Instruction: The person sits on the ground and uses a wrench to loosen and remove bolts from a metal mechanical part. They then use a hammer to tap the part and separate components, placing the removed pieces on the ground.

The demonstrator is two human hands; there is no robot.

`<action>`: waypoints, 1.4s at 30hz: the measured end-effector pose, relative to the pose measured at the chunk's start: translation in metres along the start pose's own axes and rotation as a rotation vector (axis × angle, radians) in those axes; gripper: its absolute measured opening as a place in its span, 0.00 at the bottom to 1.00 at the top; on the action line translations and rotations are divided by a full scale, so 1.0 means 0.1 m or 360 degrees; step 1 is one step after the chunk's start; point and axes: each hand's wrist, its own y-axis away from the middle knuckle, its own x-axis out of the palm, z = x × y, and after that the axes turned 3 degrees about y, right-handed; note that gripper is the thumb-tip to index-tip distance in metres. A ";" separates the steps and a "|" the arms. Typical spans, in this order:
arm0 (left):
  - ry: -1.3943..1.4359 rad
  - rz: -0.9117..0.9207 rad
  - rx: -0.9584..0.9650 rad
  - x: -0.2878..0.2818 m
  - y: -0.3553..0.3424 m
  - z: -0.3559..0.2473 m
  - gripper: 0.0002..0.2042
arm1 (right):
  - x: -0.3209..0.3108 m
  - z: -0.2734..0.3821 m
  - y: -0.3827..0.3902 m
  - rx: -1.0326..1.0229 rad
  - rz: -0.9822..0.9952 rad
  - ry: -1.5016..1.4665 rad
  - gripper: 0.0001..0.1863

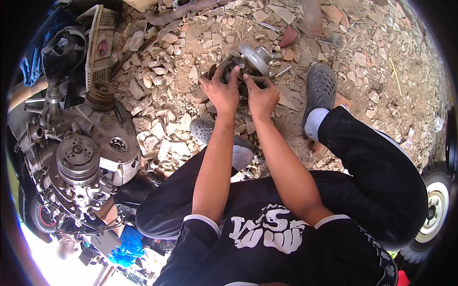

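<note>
We count two hands: left hand [221, 91] and right hand [261, 95] both clamped on one turbocharger [248, 64], resting on rubble ground [381, 71] ahead. One engine [81, 157] left, well apart. Possibly two wrenches [269, 26] beyond.

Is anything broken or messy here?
Yes. The ground is covered in broken stone and brick bits, and both hands, left hand and right hand, grip a dirty metal engine part lying on that rubble.

Rubble ground [381, 71] strewn with parts

Beside the engine [81, 152] lie a metal part [248, 64], a wrench [271, 27] and a pipe [176, 13].
</note>
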 end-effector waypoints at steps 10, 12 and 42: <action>0.0016 -0.0020 0.0030 0.01 -0.01 0.01 0.21 | 0.04 -0.16 0.03 0.0024 -0.0071 -0.0076 0.15; 0.0018 -0.0007 0.0017 -0.01 -0.01 -0.01 0.20 | 0.07 -0.22 0.05 -0.0003 -0.0079 -0.0145 0.14; -0.0029 0.0007 0.0043 0.02 -0.01 0.07 0.20 | -0.03 -0.23 -0.02 0.0137 0.0197 -0.0368 0.12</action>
